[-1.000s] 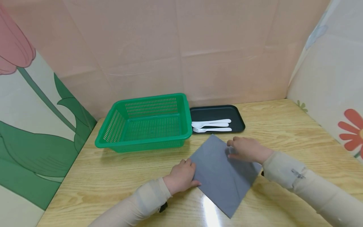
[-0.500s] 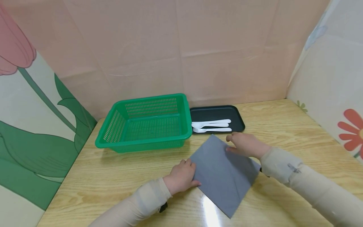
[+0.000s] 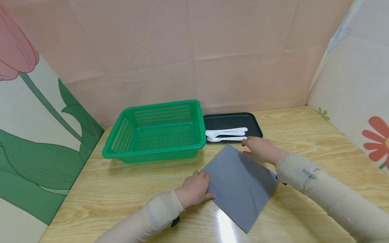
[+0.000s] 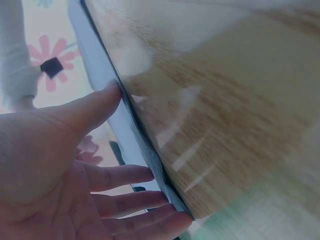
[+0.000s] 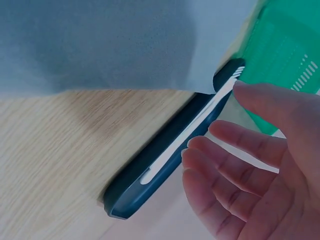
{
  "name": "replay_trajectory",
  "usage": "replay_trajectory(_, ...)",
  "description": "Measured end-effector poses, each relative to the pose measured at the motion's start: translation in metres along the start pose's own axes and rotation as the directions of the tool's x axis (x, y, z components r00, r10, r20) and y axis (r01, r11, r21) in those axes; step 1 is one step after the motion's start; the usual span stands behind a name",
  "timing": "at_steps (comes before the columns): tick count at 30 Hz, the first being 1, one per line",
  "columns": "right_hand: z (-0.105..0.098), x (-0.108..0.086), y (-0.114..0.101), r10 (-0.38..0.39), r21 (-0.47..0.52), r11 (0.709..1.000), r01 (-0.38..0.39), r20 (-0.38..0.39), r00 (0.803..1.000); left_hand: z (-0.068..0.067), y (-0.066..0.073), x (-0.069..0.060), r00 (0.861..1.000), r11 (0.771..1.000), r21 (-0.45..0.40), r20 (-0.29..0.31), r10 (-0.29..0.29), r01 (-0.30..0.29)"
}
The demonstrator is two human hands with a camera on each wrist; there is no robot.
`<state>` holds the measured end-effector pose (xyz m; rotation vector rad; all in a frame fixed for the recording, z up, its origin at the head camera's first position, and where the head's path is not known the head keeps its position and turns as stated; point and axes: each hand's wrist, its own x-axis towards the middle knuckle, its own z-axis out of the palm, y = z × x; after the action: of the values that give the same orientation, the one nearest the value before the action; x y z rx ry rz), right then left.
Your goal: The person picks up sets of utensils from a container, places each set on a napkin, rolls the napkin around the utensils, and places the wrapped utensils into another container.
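Note:
A folded grey cloth (image 3: 240, 189) lies flat on the table, turned so one corner points at the tray. My left hand (image 3: 194, 189) rests at its left edge; in the left wrist view the thumb and fingertips touch that edge with the fingers (image 4: 120, 205) extended. Over the cloth's upper right edge is my right hand (image 3: 263, 149), its fingers (image 5: 220, 165) loosely bent and nothing between them. Just beyond, a black tray (image 3: 231, 119) holds a white fork (image 3: 228, 139), a white spoon (image 3: 225, 134) and another white piece of cutlery (image 3: 228, 130).
A green plastic basket (image 3: 152, 154) stands left of the tray, its rim overlapping the tray's left end in view. The wooden table (image 3: 136, 189) meets a pink wall covering (image 3: 152, 60) behind. Printed flower sheets (image 3: 349, 94) flank both sides.
My right hand has moved from above the cloth slightly away and up toward its upper right edge and the tray. The left hand and the cloth have stayed in place.

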<state>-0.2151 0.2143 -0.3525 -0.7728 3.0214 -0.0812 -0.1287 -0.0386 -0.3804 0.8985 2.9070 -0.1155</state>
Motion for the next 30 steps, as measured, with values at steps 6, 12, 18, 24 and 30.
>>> replay_trajectory(6, 0.002, 0.004, 0.001, -0.004, 0.0, 1.0, 0.004, -0.032, 0.999, -0.001, 0.0, 0.0, 1.0, 1.0, 0.003, 0.0, 0.003, -0.003)
replay_trajectory(12, 0.005, 0.007, 0.005, -0.015, -0.021, 1.0, 0.013, -0.084, 0.996, -0.001, 0.0, 0.0, 1.0, 1.0, 0.002, 0.0, 0.002, -0.002)
replay_trajectory(18, 0.005, 0.011, 0.005, 0.005, -0.023, 1.0, -0.006, -0.065, 0.998, 0.0, 0.0, 0.0, 1.0, 1.0, -0.004, 0.004, 0.0, 0.0)
replay_trajectory(24, 0.004, 0.015, 0.004, 0.018, 0.001, 1.0, -0.018, -0.057, 0.998, 0.001, 0.0, 0.0, 1.0, 1.0, 0.004, -0.001, -0.001, 0.001)
replay_trajectory(30, 0.006, 0.018, 0.007, -0.001, 0.009, 1.0, 0.002, -0.09, 0.996, 0.0, 0.001, 0.0, 1.0, 1.0, 0.0, 0.001, -0.001, 0.001)
